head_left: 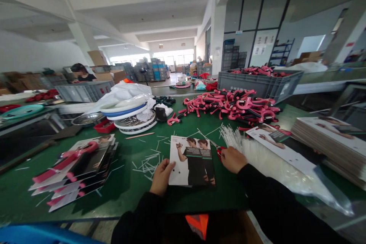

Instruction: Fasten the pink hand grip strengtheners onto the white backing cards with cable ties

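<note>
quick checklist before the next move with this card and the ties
1. Printed card held by the left hand at its left edge: ok.
2. Card flat on the green table: cannot tell, it looks slightly lifted.
3. Right hand at the bundle of white ties: ok.
4. A tie in the right grip: cannot tell.
5. Pink and black grippers pile lies beyond the card: ok.
6. Finished cards stack lies to the left, apart from the hands: ok.
</note>
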